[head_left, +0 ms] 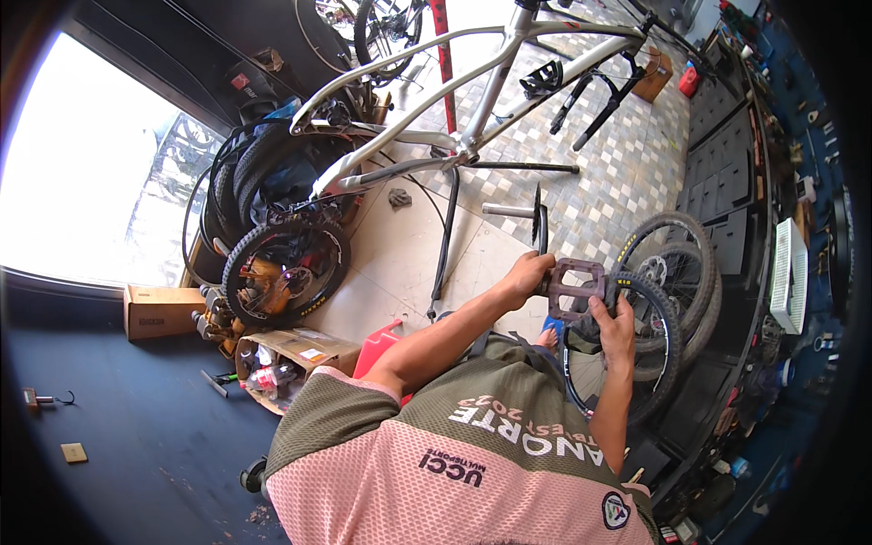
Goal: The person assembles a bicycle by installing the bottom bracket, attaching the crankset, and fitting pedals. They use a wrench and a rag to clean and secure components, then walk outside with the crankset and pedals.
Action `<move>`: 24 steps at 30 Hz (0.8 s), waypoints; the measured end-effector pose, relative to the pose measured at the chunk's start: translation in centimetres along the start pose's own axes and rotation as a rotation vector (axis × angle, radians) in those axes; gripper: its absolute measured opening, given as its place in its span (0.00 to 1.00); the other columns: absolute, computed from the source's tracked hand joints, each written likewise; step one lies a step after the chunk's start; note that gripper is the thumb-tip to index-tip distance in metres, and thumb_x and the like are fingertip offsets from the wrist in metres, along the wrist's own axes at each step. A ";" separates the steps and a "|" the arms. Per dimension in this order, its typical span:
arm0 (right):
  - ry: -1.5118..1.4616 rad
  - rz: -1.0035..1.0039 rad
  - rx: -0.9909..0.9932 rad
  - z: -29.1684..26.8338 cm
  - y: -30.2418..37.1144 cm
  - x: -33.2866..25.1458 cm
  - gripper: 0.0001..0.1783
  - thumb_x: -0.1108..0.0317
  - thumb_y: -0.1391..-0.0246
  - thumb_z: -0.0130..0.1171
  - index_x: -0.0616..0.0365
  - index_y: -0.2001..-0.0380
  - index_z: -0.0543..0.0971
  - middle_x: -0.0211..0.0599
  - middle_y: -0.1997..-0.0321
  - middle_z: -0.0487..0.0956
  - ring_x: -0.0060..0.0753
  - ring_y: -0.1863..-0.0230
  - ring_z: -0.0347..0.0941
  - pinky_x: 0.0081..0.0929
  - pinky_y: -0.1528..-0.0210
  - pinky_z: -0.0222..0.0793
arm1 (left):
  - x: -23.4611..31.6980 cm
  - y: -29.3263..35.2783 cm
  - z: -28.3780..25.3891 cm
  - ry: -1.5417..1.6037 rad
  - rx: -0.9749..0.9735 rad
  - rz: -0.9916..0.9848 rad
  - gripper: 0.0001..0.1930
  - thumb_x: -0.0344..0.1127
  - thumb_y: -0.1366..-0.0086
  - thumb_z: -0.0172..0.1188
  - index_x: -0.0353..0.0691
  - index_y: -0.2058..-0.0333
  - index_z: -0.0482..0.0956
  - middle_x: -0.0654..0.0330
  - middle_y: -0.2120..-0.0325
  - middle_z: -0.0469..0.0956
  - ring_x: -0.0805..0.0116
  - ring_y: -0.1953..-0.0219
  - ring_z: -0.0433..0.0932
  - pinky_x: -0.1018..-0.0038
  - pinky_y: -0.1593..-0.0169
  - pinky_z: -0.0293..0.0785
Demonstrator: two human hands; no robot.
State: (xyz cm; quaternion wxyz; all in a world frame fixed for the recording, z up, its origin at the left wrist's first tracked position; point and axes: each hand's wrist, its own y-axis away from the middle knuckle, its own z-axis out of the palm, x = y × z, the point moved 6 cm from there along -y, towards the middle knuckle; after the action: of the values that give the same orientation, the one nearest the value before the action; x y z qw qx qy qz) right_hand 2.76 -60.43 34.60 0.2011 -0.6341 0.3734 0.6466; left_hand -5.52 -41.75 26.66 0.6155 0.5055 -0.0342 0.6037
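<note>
My left hand (527,278) is closed around the lower end of a black crank arm (543,238). A silver axle (505,210) sticks out leftward from the crank's upper part, beside a thin dark edge like a chainring seen side-on. Just right of that fist is a brownish-purple flat platform pedal (560,300), with a wide opening in its body. My right hand (616,325) grips the pedal's right side, thumb on its frame. Whether the pedal is joined to the crank is hidden by my left fingers. Beyond my hands, a silver bicycle frame (495,86) hangs without wheels.
Bicycle wheels (668,386) lean close at my right, against dark drawers (718,186). A loose wheel (227,277), tyres (221,195) and an open cardboard box (318,343) lie to the left. Black stand legs (445,245) reach the tiled floor ahead.
</note>
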 end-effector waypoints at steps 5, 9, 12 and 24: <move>-0.023 -0.020 -0.006 0.7 -0.5 -0.4 0.21 0.59 0.38 0.69 0.63 0.49 0.81 0.29 0.56 0.82 0.22 0.56 0.75 0.25 0.49 0.73 | -0.1 0.0 -0.4 0.004 -0.050 -0.019 0.11 0.37 0.30 0.52 0.35 0.62 0.79 0.61 0.71 0.77 0.70 0.73 0.76 0.69 0.69 0.76; -0.032 -0.013 -0.011 0.9 -0.8 -0.7 0.20 0.60 0.38 0.68 0.63 0.49 0.81 0.29 0.56 0.82 0.21 0.57 0.74 0.25 0.50 0.72 | 0.0 0.0 -0.5 0.030 -0.046 -0.049 0.13 0.38 0.29 0.50 0.36 0.61 0.80 0.60 0.71 0.79 0.69 0.73 0.78 0.68 0.68 0.78; -0.022 -0.027 -0.011 0.7 -0.9 -0.5 0.19 0.59 0.36 0.66 0.62 0.50 0.81 0.27 0.57 0.81 0.20 0.58 0.74 0.24 0.52 0.72 | -0.3 -0.2 -0.5 0.019 -0.050 -0.072 0.14 0.40 0.27 0.49 0.37 0.60 0.80 0.60 0.71 0.79 0.69 0.74 0.78 0.68 0.68 0.79; -0.060 0.011 0.008 0.7 -0.7 -1.1 0.20 0.56 0.35 0.67 0.61 0.50 0.81 0.25 0.59 0.81 0.18 0.58 0.73 0.23 0.51 0.70 | 0.8 0.4 0.0 0.037 -0.019 -0.143 0.18 0.49 0.26 0.47 0.44 0.53 0.78 0.60 0.67 0.82 0.65 0.67 0.83 0.61 0.62 0.82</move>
State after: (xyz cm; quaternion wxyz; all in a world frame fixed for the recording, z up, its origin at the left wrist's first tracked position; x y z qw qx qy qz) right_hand 2.97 -59.23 35.47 0.2112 -0.6117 0.3732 0.6648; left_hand -5.62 -41.29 27.38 0.6624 0.4895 0.0076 0.5671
